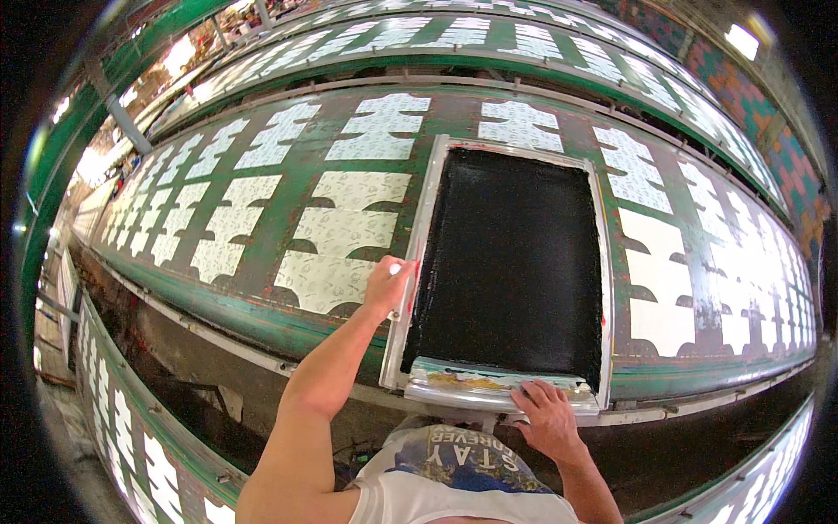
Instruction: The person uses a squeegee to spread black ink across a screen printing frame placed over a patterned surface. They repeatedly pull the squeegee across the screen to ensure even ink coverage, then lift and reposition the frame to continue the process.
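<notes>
A large screen-printing frame [605, 288] with silver metal sides lies on the long green table in front of me. Black ink covers its mesh [515, 262]. My left hand [386, 286] is closed in a fist at the frame's left side, around a small white rounded piece [395, 269] that sticks out of the fingers. Across the near end of the frame rests a metal squeegee [463, 382], smeared with pale teal and yellow ink. The fingers of my right hand [547, 416] curl over its right half. What lies under the frame is hidden.
Pale printed fabric pieces [349, 218] lie in two rows along the green table [288, 205]. At the right of the frame, a piece [655, 279] shows a plain cream surface. A metal rail [209, 327] runs along the near edge. More tables with pieces stand beyond and behind me.
</notes>
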{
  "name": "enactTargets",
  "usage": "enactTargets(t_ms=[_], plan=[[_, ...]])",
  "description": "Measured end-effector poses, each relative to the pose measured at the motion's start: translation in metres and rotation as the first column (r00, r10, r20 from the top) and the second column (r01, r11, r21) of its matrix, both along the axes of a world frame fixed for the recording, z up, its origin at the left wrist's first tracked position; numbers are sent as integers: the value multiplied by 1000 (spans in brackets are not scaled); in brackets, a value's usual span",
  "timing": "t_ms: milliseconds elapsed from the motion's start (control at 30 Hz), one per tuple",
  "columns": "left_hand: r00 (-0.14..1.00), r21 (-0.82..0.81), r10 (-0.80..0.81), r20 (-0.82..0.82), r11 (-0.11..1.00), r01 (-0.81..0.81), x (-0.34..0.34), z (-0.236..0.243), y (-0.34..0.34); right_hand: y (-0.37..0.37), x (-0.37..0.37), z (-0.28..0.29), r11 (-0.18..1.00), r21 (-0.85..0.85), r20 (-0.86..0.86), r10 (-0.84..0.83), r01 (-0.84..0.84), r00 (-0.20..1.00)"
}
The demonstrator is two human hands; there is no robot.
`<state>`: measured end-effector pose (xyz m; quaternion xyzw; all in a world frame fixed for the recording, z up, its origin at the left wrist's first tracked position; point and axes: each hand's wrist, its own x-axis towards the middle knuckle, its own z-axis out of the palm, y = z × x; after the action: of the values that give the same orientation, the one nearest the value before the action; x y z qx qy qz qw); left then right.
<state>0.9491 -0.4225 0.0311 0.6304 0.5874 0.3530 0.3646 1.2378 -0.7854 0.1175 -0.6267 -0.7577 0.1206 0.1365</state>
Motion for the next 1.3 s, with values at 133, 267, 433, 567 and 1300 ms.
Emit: enactTargets(t_ms=[133, 267, 433, 567, 1300], plan=[[993, 6, -34, -110, 999, 35, -2, -2, 3, 19, -9, 6, 999, -27, 144, -18, 22, 989], [995, -85, -33, -94, 996, 25, -2, -1, 5, 41, -17, 14, 987, 141, 95, -87, 73, 992], [997, -121, -49, -59, 992, 41, -4, -7, 8, 69, -37, 16, 997, -35, 134, -69, 74, 989], [994, -94, -83, -75, 993, 76, -6, -12, 14, 76, -45, 11, 991, -114, 208, -43, 68, 977], [835, -43, -236, -497, 968, 248, 3, 2, 38, 201, 33, 43, 822, -560, 153, -19, 102, 988]])
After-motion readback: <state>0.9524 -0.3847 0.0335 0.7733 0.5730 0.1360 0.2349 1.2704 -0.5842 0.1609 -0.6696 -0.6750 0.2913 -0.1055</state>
